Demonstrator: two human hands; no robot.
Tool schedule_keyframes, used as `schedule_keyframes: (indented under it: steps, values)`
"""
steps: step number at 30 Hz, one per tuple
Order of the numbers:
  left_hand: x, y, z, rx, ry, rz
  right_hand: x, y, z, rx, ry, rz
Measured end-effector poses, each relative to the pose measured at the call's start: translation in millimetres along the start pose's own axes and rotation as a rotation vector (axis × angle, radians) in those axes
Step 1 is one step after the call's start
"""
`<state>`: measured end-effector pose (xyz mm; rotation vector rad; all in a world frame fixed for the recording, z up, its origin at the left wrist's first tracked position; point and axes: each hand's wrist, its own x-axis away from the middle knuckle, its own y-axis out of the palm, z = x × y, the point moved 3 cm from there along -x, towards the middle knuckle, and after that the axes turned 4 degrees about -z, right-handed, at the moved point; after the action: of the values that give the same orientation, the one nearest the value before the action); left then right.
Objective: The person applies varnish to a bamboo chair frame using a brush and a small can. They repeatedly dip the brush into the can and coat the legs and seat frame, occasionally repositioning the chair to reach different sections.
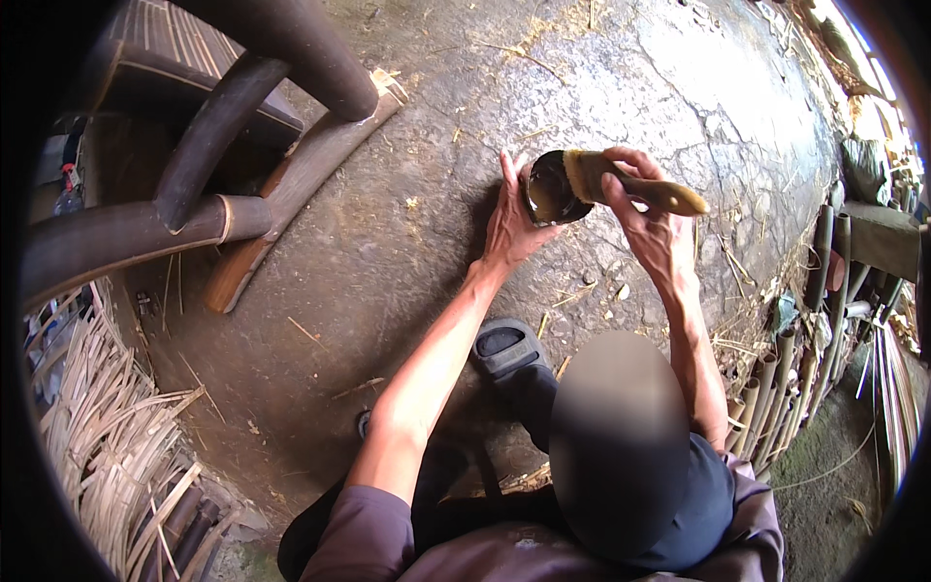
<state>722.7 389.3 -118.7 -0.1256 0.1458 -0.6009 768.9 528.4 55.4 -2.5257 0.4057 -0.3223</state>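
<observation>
Nearest you, at the lower edge, are your mauve shirt sleeves (364,532), with your bare forearms stretching forward from them. Ahead of your body, a dark grey slide sandal (511,351) rests on the ground between your arms. Beyond it, your left hand (514,231) is curved around the left and lower side of a round, dark container (549,165), fingers spread along its wall. The container tilts so that you see the brown liquid (555,202) inside. Your right hand (661,233) grips a flat paintbrush (648,191) by its wooden handle, thumb on one side and fingers on the other. The tan bristles (580,177) point left, at the container's right rim; you cannot tell whether they touch it.

Under everything runs a worn, cracked floor (388,267) scattered with straw bits. Out to your left, well apart from your hands, stands dark bamboo furniture (301,184), with pale split strips (102,417) heaped behind it toward you. Out to your right, bamboo poles (776,393) lie stacked.
</observation>
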Motion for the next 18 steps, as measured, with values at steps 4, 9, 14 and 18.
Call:
schedule_keyframes:
  steps: [4, 9, 14, 18]
  values:
    - [12, -16, 8, -0.347, -0.092, -0.129, 0, 5, 3, 0.028, -0.127, -0.11]
    - [16, -90, 34, -0.535, -0.056, -0.333, -8, 12, 20, 0.151, -0.223, -0.105]
    - [21, -175, 64, -0.725, 0.041, -0.252, -28, 35, 52, 0.234, -0.203, -0.184]
    - [26, -219, 100, -0.834, -0.007, -0.252, -38, 47, 65, 0.282, -0.221, -0.182]
